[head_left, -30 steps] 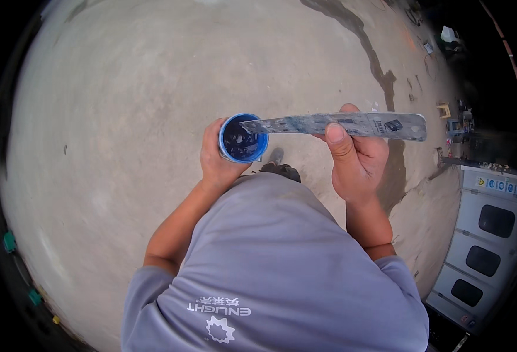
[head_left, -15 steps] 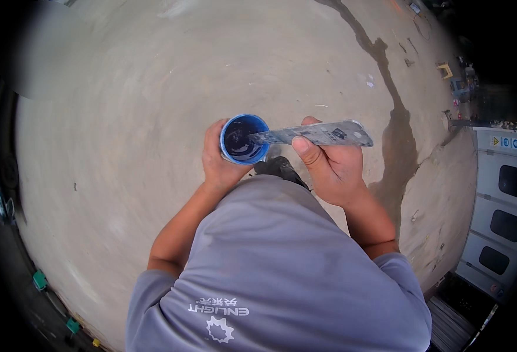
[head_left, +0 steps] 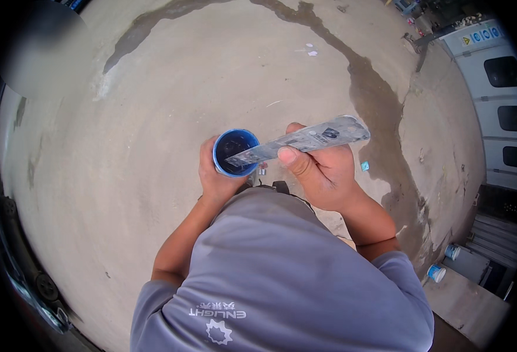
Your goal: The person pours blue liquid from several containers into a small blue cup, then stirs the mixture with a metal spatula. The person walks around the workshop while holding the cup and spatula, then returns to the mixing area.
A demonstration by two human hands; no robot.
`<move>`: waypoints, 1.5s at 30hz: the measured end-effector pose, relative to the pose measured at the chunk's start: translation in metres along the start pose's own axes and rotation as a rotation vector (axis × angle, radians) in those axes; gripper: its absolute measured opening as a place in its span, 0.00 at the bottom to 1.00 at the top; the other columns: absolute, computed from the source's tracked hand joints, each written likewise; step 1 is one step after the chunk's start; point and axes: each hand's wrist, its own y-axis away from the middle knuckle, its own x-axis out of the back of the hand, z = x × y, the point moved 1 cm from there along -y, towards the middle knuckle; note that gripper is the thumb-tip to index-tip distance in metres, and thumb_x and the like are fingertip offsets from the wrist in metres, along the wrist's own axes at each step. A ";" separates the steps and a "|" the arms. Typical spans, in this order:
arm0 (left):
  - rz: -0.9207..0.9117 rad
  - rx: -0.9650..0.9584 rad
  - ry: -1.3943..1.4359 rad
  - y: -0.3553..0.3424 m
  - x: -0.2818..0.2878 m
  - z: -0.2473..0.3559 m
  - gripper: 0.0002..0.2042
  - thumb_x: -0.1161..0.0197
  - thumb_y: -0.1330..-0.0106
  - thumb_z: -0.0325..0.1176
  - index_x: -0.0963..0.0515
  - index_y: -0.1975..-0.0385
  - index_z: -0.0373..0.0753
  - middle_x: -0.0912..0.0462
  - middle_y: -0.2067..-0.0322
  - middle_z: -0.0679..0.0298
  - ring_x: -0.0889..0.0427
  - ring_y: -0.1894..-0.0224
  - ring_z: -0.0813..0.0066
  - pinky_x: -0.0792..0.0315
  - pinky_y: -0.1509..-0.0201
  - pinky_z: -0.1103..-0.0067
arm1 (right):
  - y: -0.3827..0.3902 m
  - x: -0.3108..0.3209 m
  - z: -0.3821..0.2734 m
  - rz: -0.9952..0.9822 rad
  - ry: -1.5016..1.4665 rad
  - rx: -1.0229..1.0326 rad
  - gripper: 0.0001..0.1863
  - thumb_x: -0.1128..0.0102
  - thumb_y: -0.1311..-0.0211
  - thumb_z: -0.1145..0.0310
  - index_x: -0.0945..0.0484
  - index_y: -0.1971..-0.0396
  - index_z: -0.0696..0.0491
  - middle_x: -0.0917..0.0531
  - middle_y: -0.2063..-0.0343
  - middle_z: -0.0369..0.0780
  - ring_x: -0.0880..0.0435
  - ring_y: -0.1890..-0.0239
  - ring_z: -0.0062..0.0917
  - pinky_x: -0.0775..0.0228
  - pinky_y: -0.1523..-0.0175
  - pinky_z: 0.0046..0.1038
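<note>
My left hand is closed round a blue cup, whose inside holds something dark blue and glossy. My right hand grips a long, flat, grey spatula, smeared and scuffed, with the thumb on its face. The spatula slopes down leftward, its narrow end inside the cup, over or in the dark stuff; I cannot tell how deep. Both hands are held out in front of my grey shirt, above the floor.
The concrete floor carries a long wet stain. At the right stands a pale cabinet with dark windows; below it are small buckets. A dark car is at the far left edge.
The view has turned, so the cabinet sits higher and the car has come in. The spatula now slants more steeply, and the cup is slightly lower in the picture.
</note>
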 end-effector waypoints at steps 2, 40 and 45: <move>-0.061 -0.041 0.005 -0.021 -0.026 0.006 0.41 0.11 0.56 0.33 0.29 0.41 0.37 0.18 0.49 0.58 0.15 0.48 0.66 0.21 0.44 0.72 | 0.000 0.028 0.018 0.118 0.018 -0.029 0.12 0.38 0.23 0.68 0.19 0.68 0.60 0.29 0.79 0.38 0.32 0.76 0.26 0.41 0.70 0.28; -0.870 -0.190 0.204 -0.390 -0.716 0.097 0.38 0.12 0.55 0.37 0.26 0.43 0.40 0.19 0.49 0.59 0.15 0.47 0.64 0.21 0.43 0.70 | -0.076 0.611 0.333 0.594 0.207 -0.320 0.14 0.42 0.22 0.62 0.17 0.52 0.57 0.15 0.66 0.48 0.16 0.68 0.44 0.23 0.61 0.37; -0.846 -0.238 0.214 -0.437 -0.811 0.148 0.37 0.12 0.54 0.36 0.26 0.43 0.39 0.18 0.50 0.59 0.15 0.48 0.64 0.21 0.43 0.71 | -0.104 0.736 0.357 0.589 0.233 -0.275 0.12 0.43 0.21 0.63 0.18 0.56 0.57 0.17 0.69 0.48 0.18 0.68 0.46 0.25 0.62 0.38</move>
